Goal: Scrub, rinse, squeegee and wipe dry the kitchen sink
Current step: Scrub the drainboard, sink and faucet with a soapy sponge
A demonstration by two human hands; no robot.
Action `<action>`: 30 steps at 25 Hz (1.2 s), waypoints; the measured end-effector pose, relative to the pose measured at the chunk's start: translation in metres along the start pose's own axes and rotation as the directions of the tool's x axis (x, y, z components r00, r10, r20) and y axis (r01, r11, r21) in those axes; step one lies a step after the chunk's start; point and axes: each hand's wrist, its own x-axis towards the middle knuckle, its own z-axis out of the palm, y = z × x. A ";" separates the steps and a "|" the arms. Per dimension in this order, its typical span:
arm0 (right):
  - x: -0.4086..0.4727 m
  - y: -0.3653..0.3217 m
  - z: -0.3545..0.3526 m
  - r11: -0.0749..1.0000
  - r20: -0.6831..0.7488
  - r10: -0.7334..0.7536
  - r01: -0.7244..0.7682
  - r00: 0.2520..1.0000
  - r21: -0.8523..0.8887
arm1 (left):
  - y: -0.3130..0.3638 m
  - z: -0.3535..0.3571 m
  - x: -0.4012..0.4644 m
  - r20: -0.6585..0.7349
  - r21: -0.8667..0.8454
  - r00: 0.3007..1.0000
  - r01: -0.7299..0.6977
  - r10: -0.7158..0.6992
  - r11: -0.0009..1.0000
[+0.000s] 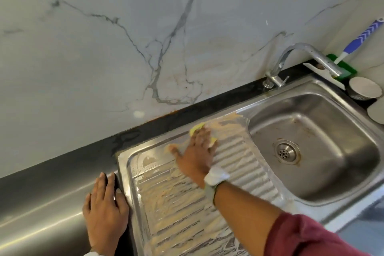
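Nearest me my left hand [105,210] lies flat on the counter [41,199], fingers straight, beside the sink [353,181] — farther out my right hand [196,151] presses a yellow sponge [197,128] onto the soapy drainboard [176,199], fingers spread.

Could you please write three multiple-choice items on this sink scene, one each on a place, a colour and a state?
1. Where does the left hand rest?
A. on the countertop beside the sink
B. in the basin
C. on the tap

2. What colour is the sponge under the right hand?
A. blue
B. yellow
C. red

3. What state is the draining board in?
A. dry and clean
B. under standing water
C. smeared with foam

Answers: 1 A, flat fingers lie on the dark top; 2 B, yellow edges show past the fingers; 3 C, pale lather streaks its ribs.
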 end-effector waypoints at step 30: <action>0.111 0.019 -0.061 0.848 -0.249 -0.418 0.277 0.873 -0.452 | 0.006 -0.005 0.015 0.036 0.021 0.994 0.098 -0.098 0.995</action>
